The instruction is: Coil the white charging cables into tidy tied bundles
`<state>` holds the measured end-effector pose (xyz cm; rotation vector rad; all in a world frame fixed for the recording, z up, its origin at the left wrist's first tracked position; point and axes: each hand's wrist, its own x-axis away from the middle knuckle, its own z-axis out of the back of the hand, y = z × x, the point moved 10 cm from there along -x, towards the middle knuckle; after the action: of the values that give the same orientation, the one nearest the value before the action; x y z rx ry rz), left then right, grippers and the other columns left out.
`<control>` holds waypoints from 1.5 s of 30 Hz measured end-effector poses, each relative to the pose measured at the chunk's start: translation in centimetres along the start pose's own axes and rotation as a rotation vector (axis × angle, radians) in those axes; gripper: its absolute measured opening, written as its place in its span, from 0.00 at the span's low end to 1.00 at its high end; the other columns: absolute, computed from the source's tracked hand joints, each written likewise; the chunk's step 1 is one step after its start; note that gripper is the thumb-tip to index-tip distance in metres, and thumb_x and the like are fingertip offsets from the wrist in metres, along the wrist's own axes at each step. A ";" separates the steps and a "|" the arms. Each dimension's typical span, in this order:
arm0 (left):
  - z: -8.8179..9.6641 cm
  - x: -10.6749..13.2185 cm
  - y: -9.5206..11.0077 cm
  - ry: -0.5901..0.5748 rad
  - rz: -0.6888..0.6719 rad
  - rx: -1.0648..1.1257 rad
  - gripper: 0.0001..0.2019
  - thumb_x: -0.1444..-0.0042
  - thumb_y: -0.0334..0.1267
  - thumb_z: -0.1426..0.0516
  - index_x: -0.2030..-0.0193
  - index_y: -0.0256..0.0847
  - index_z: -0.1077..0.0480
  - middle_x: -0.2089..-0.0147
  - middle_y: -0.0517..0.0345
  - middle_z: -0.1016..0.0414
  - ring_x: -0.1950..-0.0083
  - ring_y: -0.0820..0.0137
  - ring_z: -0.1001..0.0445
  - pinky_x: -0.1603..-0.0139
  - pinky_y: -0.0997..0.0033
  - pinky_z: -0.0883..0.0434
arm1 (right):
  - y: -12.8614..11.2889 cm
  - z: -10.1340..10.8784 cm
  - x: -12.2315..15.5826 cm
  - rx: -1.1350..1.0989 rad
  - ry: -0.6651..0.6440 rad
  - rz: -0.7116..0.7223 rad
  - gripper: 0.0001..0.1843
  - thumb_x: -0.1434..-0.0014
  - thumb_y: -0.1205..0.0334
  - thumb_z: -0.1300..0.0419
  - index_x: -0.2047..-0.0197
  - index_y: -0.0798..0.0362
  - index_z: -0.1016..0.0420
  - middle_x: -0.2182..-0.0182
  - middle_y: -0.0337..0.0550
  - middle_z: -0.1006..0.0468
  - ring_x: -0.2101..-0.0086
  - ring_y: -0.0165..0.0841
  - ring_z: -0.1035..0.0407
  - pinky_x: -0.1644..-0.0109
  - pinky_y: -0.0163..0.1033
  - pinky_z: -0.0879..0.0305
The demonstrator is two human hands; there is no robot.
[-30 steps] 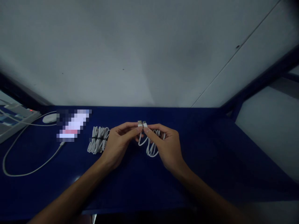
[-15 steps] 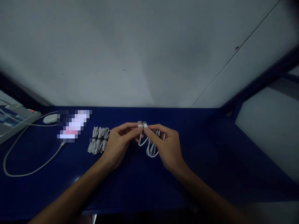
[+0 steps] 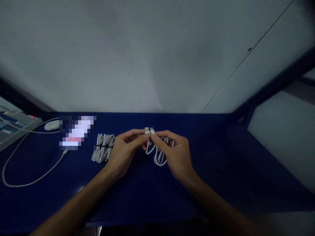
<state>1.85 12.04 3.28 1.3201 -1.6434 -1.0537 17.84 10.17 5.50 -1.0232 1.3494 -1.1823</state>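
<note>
Head view: white cable (image 3: 160,162) held between left hand (image 3: 124,149) and right hand (image 3: 178,152)

The left hand is closed on one plug (image 3: 147,130), pinching it so that its metal end points away from the person. The right hand pinches the other plug (image 3: 152,131) in the same manner. The two plugs stand side by side in the middle of the view; whether they touch is too small to tell. Below them the cable drops, bends and runs into loose loops, partly hidden by the right hand. Whether that hand also grips the loops cannot be told, nor whether they rest on the blue table (image 3: 209,186).

Just left of the left hand, and partly covered by it, white bundles (image 3: 98,155) lie in a row on the table, with black ties (image 3: 99,145) round their middles. Farther left is a bright, pixelated slab (image 3: 77,131); a white cord (image 3: 22,186) runs from its near end in a wide curve to the left. Beside the slab lies a white oval thing (image 3: 51,125), near a power strip (image 3: 14,137) with a red light (image 3: 32,117). A pale wall (image 3: 137,59) stands behind the table.
</note>
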 end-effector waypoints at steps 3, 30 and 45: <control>-0.1 0.0 0.0 -0.002 0.007 0.000 0.07 0.43 0.36 0.27 0.58 0.39 0.14 0.61 0.53 0.16 0.64 0.71 0.24 0.59 0.70 0.28 | 0.0 0.0 0.0 -0.006 -0.001 0.004 0.05 0.36 0.55 0.28 0.60 0.45 0.10 0.71 0.39 0.16 0.70 0.34 0.25 0.64 0.42 0.30; 0.5 -0.1 0.0 0.052 0.008 -0.051 0.09 0.44 0.39 0.27 0.57 0.40 0.14 0.56 0.50 0.15 0.60 0.68 0.23 0.57 0.68 0.28 | 1.0 -0.6 0.1 -0.089 -0.037 -0.036 0.09 0.32 0.51 0.32 0.55 0.45 0.12 0.65 0.41 0.15 0.64 0.37 0.22 0.58 0.43 0.28; 1.0 -0.2 -2.9 0.095 0.161 0.041 0.09 0.35 0.41 0.35 0.54 0.40 0.24 0.64 0.55 0.20 0.63 0.64 0.20 0.53 0.61 0.24 | 4.0 -0.7 -0.2 -0.300 0.025 -0.172 0.16 0.27 0.44 0.39 0.58 0.48 0.25 0.50 0.47 0.16 0.59 0.38 0.20 0.58 0.44 0.24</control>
<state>1.99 11.98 0.20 1.2228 -1.6766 -0.8535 17.30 11.01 1.59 -1.3647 1.5131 -1.1408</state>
